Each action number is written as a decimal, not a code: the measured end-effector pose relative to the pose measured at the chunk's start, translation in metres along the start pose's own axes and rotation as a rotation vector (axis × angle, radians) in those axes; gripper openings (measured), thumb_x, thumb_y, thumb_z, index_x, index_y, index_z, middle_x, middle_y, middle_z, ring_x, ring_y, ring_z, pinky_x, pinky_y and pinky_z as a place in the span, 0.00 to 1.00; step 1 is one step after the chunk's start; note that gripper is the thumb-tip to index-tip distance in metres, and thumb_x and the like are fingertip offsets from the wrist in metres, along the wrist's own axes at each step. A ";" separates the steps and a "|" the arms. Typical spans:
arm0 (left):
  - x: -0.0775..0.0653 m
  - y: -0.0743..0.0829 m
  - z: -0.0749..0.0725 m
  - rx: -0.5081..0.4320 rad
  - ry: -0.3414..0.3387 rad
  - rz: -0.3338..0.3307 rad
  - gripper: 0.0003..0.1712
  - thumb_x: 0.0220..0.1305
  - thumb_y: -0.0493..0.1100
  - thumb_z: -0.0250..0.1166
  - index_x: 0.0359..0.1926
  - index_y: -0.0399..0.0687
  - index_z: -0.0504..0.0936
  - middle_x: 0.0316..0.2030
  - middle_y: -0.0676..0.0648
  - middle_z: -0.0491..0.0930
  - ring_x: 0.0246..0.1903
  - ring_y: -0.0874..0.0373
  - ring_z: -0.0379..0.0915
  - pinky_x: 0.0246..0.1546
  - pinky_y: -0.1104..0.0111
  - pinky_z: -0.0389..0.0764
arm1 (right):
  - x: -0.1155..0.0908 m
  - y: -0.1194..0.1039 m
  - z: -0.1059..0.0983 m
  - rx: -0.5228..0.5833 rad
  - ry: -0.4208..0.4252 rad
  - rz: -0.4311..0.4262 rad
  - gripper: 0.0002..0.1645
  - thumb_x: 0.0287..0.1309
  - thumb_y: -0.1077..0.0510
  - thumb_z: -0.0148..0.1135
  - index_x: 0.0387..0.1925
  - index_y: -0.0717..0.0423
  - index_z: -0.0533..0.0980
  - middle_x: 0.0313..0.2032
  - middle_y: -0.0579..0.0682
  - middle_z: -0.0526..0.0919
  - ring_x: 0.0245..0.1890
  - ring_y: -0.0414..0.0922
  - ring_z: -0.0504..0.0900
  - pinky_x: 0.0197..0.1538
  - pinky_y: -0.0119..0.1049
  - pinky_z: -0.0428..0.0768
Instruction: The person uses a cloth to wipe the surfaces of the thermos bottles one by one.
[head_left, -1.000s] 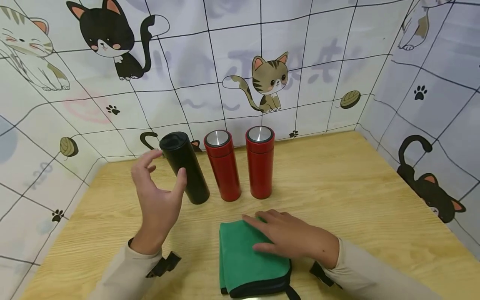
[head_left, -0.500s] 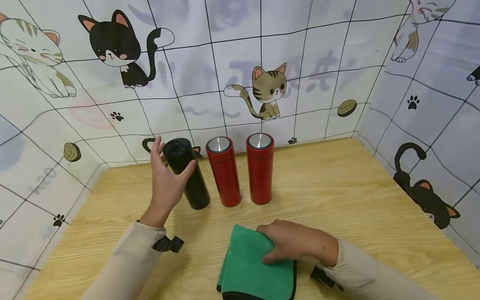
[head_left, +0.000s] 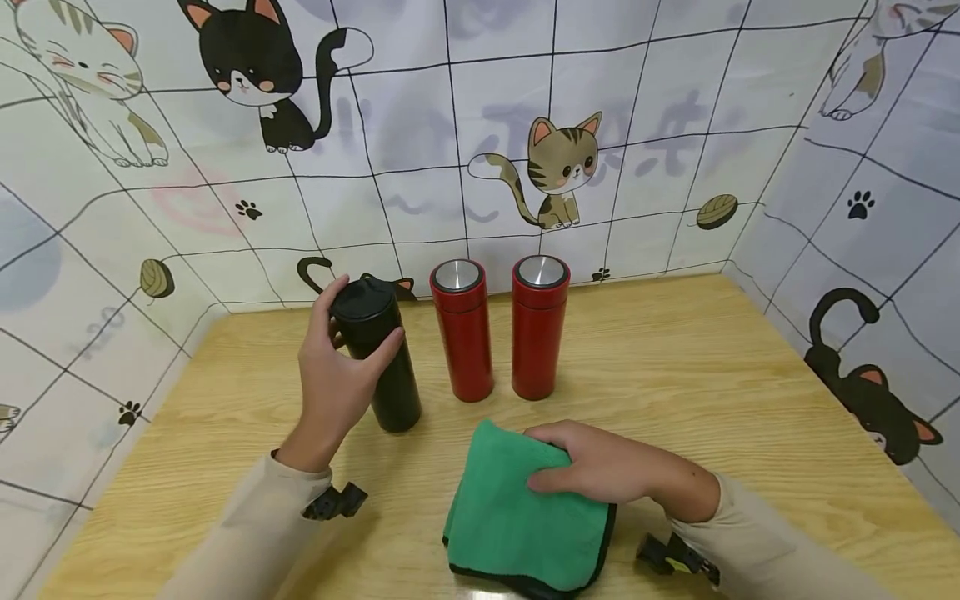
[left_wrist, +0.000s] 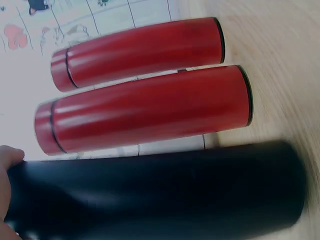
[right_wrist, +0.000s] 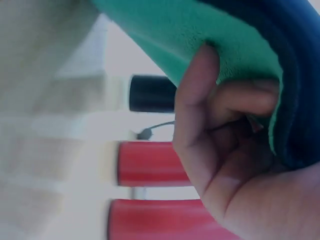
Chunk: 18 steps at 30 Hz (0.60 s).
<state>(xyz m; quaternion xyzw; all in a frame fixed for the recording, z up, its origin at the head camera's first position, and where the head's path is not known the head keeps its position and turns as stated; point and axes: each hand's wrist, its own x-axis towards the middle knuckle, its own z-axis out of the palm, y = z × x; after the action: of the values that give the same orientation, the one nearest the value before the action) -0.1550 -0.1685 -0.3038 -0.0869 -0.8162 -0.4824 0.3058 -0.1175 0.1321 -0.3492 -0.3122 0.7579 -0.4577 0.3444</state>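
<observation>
My left hand (head_left: 337,379) grips the upper part of a black thermos bottle (head_left: 397,379), thumb on the near side and fingers round the far side. In the left wrist view the black thermos bottle (left_wrist: 160,192) fills the bottom, with only a bit of the thumb (left_wrist: 10,156) showing. My right hand (head_left: 607,467) pinches a folded green cloth (head_left: 517,517) with black edging. Curled fingers (right_wrist: 197,85) press against the cloth (right_wrist: 235,47) in the right wrist view. Whether the bottle's base touches the table cannot be told.
Two red thermos bottles with silver-topped lids, one on the left (head_left: 463,342) and one on the right (head_left: 538,337), stand upright beside the black one. The wooden table (head_left: 675,367) meets a cat-patterned wall covering (head_left: 420,125) behind and at both sides.
My left hand has closed round the black bottle, which has shifted slightly toward me. My right hand went from lying flat on the cloth to gripping it, and the cloth has moved and bunched.
</observation>
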 end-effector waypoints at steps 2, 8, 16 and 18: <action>-0.007 0.008 -0.004 0.025 0.013 0.070 0.47 0.44 0.43 0.74 0.65 0.58 0.62 0.54 0.50 0.74 0.47 0.56 0.74 0.43 0.66 0.75 | -0.007 -0.007 -0.006 0.002 0.053 0.002 0.14 0.61 0.50 0.54 0.49 0.43 0.73 0.41 0.44 0.81 0.42 0.42 0.81 0.44 0.32 0.79; -0.028 0.015 -0.007 0.052 -0.006 0.265 0.52 0.34 0.42 0.78 0.64 0.53 0.64 0.52 0.50 0.75 0.43 0.61 0.74 0.39 0.79 0.74 | -0.022 -0.017 -0.020 0.024 0.210 -0.017 0.19 0.62 0.50 0.54 0.54 0.49 0.70 0.44 0.49 0.81 0.43 0.44 0.82 0.44 0.34 0.81; -0.059 0.039 0.001 -0.074 -0.075 0.401 0.47 0.41 0.57 0.73 0.59 0.38 0.68 0.48 0.43 0.77 0.43 0.60 0.76 0.38 0.79 0.76 | -0.020 -0.020 -0.019 0.009 0.428 -0.030 0.24 0.61 0.48 0.55 0.58 0.46 0.69 0.48 0.51 0.81 0.41 0.43 0.83 0.41 0.35 0.82; -0.064 0.044 0.006 -0.093 -0.095 0.436 0.46 0.40 0.56 0.74 0.58 0.35 0.69 0.47 0.42 0.78 0.43 0.58 0.77 0.38 0.78 0.77 | -0.019 -0.022 -0.015 0.004 0.497 -0.029 0.24 0.60 0.47 0.56 0.58 0.45 0.70 0.47 0.50 0.81 0.40 0.42 0.84 0.40 0.34 0.82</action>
<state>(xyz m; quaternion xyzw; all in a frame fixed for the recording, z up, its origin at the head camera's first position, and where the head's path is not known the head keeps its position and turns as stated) -0.0868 -0.1310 -0.3107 -0.2978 -0.7685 -0.4376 0.3594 -0.1154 0.1455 -0.3197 -0.2001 0.8139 -0.5268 0.1416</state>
